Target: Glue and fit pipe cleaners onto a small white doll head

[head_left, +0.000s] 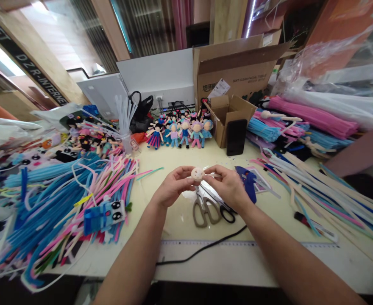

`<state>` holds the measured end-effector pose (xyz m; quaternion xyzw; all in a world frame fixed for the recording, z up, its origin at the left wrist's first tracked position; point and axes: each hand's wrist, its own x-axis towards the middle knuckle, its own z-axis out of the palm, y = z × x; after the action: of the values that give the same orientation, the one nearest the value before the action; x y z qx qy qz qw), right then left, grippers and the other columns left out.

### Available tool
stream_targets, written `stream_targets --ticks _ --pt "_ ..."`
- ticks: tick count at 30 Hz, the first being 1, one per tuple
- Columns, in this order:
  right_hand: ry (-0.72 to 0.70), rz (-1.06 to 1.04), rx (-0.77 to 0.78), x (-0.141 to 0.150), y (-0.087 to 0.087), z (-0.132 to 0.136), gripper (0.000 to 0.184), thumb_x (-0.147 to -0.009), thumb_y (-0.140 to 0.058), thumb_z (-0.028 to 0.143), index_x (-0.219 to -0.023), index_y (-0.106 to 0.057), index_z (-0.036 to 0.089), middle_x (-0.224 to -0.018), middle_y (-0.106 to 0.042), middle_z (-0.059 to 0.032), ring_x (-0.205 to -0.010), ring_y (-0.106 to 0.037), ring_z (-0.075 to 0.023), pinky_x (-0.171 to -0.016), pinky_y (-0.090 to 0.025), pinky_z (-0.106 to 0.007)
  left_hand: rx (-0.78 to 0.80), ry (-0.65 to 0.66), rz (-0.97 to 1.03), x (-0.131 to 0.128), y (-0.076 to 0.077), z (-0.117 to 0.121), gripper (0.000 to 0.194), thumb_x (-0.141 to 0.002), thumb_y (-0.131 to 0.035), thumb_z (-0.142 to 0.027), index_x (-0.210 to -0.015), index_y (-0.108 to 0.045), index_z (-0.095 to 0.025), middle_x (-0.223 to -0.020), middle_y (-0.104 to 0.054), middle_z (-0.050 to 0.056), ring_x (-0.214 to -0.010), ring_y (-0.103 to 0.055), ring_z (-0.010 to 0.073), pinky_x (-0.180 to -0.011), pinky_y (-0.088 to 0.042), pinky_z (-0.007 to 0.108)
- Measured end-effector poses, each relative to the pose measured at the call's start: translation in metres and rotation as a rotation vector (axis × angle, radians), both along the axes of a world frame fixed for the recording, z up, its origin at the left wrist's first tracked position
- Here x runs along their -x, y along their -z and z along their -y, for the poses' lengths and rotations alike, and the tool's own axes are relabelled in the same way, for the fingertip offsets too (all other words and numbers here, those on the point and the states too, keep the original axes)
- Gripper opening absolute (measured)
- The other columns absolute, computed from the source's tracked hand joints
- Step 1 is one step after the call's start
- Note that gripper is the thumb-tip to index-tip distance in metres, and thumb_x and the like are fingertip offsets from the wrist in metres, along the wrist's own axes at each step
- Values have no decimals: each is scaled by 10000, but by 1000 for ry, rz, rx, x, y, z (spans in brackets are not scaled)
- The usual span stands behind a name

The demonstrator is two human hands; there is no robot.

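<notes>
Between my hands, above the middle of the table, is a small round cream doll's head (197, 174) with face marks on its near side. My left hand (179, 183) pinches it from the left with thumb and fingers. From the other side, my right hand (225, 184) grips its right edge with closed fingertips. Just below lie scissors (207, 208) with grey-brown handles, and a black-handled pair (227, 213) sits partly under my right hand. Close to that hand is a dark blue glue gun-like tool (247, 183), partly hidden.
Bundles of coloured pipe cleaners (62, 207) cover the left side; more pipe cleaners (326, 190) spread on the right. Finished dolls (185, 132) stand at the back beside a small cardboard box (218, 123) and an upright phone (235, 137). A black cable (202, 249) crosses the front.
</notes>
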<state>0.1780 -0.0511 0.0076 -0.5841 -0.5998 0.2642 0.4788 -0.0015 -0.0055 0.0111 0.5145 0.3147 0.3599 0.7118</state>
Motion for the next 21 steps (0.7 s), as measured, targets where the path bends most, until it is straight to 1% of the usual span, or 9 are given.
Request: stream_targets --ticks 2,4,6,9,11,13,15,18,21 --pt "8 14 -13 1 1 0 240 -762 -618 421 -821 -672 195 -582 -588 16 -508 -472 -115 -470 -312 -221 -37 -10 -9 -1 2 0 415 -640 -764 -188 -1015 -591 -154 -918 -669 56 -725 -629 138 -613 -464 240" --pt "0 15 -25 2 1 1 223 -770 -609 402 -824 -670 194 -598 -598 12 -514 -481 -118 -476 -321 -224 -87 -37 -28 -2 3 -1 395 -639 -764 -201 -992 -594 -151 -870 -665 46 -681 -601 123 -590 -435 232" --pt "-7 5 -27 2 0 1 218 -771 -608 395 -821 -663 190 -603 -596 12 -515 -483 -117 -479 -323 -224 -141 -58 -47 -2 4 -2 364 -662 -752 -226 -985 -602 -150 -876 -662 48 -712 -592 126 -627 -432 240" --pt "-13 -16 -5 2 -3 1 225 -765 -616 403 -837 -638 192 -533 -539 40 -477 -445 -106 -466 -303 -220 -207 -59 -53 -2 5 -2 330 -710 -719 -247 -1008 -607 -159 -921 -658 53 -791 -585 138 -696 -429 250" --pt "-17 -46 9 3 -4 2 242 -759 -621 409 -869 -614 194 -496 -499 61 -451 -417 -100 -452 -288 -217 -213 -36 -38 -2 6 -2 323 -734 -699 -261 -1026 -604 -163 -924 -661 58 -794 -585 142 -686 -422 247" --pt "-25 -80 23 3 -5 2 258 -755 -623 414 -888 -598 194 -493 -493 66 -441 -411 -98 -441 -280 -216 -196 -11 -19 -3 7 -2 337 -737 -694 -271 -1044 -602 -166 -928 -667 65 -785 -587 148 -667 -416 248" --pt "-43 -102 35 4 -5 2 265 -755 -621 420 -889 -599 193 -504 -507 62 -441 -417 -98 -436 -280 -216 -183 -2 -16 -3 8 -2 365 -721 -705 -268 -1058 -604 -171 -948 -669 68 -790 -588 152 -662 -413 249" --pt "-56 -96 36 3 -4 2 266 -759 -619 428 -883 -610 192 -506 -521 57 -448 -426 -99 -444 -290 -217 -200 -25 -40 -3 8 -2 407 -687 -733 -258 -1069 -614 -181 -969 -669 62 -796 -583 148 -670 -413 247" --pt "-55 -99 44 3 -1 2 280 -766 -614 444 -889 -612 192 -535 -564 43 -474 -459 -105 -467 -323 -218 -230 -35 -54 -4 5 -1 399 -689 -732 -271 -1064 -629 -182 -976 -672 66 -839 -588 158 -715 -427 260"
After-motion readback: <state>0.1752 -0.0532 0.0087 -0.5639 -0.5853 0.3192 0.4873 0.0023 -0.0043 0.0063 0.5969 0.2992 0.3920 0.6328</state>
